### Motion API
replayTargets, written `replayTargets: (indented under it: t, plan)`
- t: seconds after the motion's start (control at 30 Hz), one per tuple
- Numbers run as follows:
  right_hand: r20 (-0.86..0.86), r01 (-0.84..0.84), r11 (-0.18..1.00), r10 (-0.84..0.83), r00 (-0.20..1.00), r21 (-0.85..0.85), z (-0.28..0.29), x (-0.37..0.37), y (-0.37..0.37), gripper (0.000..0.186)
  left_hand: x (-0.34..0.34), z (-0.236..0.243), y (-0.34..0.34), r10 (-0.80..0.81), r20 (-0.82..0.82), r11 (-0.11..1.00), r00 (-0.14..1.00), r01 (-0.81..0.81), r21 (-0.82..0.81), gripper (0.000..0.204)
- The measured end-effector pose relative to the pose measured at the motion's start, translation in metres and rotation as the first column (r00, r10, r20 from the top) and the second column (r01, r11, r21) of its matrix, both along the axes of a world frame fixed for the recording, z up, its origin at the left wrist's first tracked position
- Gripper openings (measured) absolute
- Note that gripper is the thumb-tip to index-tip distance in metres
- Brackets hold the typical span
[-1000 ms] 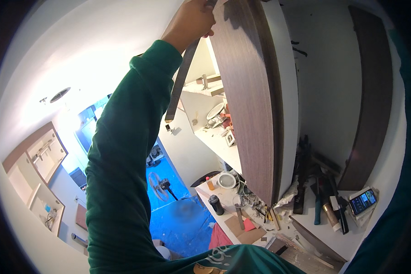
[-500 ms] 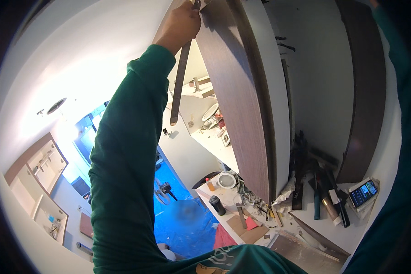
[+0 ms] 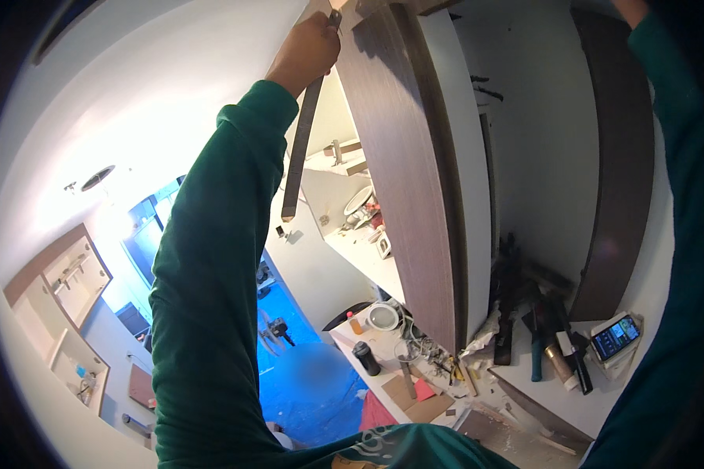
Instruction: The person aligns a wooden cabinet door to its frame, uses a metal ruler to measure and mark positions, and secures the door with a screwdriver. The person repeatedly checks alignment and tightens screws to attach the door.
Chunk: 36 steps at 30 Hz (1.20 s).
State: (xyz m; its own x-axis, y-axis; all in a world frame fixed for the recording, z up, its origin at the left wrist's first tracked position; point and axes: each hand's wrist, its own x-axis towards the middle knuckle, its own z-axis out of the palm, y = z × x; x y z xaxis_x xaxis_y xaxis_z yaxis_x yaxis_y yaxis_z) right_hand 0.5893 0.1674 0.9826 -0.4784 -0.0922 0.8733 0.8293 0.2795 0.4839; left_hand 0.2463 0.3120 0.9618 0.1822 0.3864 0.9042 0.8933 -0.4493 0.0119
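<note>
My left hand (image 3: 309,48), raised at the top of the view, is closed around a long narrow dark wood-toned strip (image 3: 300,152). The strip hangs down at a slant below my fist, and a short end sticks out above it. Just right of that hand stands a tall wood-grain panel (image 3: 403,172), edge toward me. At the upper right edge only the wrist part of my right hand (image 3: 632,11) shows; its fingers are out of view, so I cannot tell what it touches.
Below, a cluttered white worktop (image 3: 383,363) carries a dark bottle (image 3: 365,358), a round white fitting (image 3: 383,316) and scraps. Tools (image 3: 556,356) and a phone (image 3: 615,338) lie on a shelf at right. Blue sheeting (image 3: 309,406) covers the floor. Open cabinets (image 3: 78,277) hang at left.
The view has shifted slightly. The strip's lower end sits a little further left and lower. More of my right wrist has come into the upper right edge. My left hand keeps its hold.
</note>
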Motion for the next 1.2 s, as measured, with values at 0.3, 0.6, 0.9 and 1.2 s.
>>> replayTargets:
  t: [0.3,0.6,0.9,1.2]
  plan:
    - [0.188,-0.087,0.989,0.064,0.980,0.121,0.011,-0.001,0.008,0.042,0.029,-0.024,-0.006,-0.128,-0.036,0.970,0.991,0.133,0.203,0.025]
    - [0.136,-0.134,0.986,0.120,0.983,0.096,0.004,-0.002,-0.001,0.038,0.057,-0.025,-0.029,-0.142,-0.026,0.949,0.990,0.143,0.282,0.026]
    - [0.127,-0.041,0.997,0.033,0.991,0.067,0.002,-0.003,-0.008,0.036,0.009,-0.022,0.035,-0.026,0.202,0.993,0.979,0.002,0.114,0.026]
    - [0.168,-0.042,0.996,0.029,0.985,0.075,0.004,-0.007,-0.008,0.033,0.062,-0.032,-0.014,-0.171,-0.095,0.940,0.981,0.192,0.282,0.027]
